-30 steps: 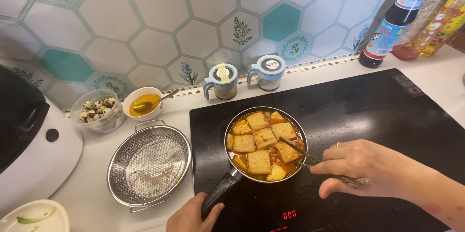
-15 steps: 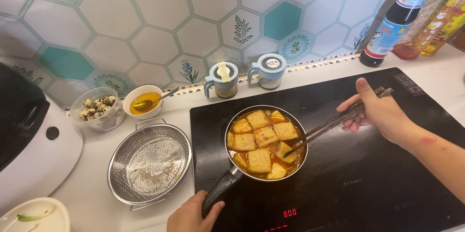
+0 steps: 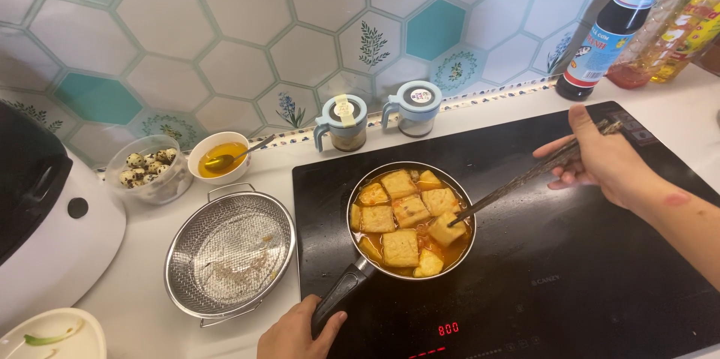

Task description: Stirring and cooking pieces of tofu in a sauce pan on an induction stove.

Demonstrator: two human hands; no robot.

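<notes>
A small pan [image 3: 360,261] of fried tofu pieces [image 3: 401,246] in orange sauce sits on the black induction hob [image 3: 600,284]. My left hand [image 3: 296,336] grips the pan's black handle [image 3: 337,295] at the front edge. My right hand [image 3: 604,160] hovers over the hob to the right of the pan and holds dark chopsticks [image 3: 517,183]. Their tips touch a tofu piece [image 3: 446,230] at the pan's right side.
A metal mesh strainer [image 3: 229,250] stands left of the hob. Behind it are a bowl of yellow sauce with a spoon [image 3: 217,156] and a container of speckled eggs [image 3: 146,168]. Two lidded jars [image 3: 379,115] line the wall. Bottles [image 3: 607,29] stand back right. A white appliance [image 3: 45,231] is far left.
My right hand rose from low beside the pan to the back right, then settled slightly lower, with the chopstick tips staying in the pan. The left hand kept its grip on the handle.
</notes>
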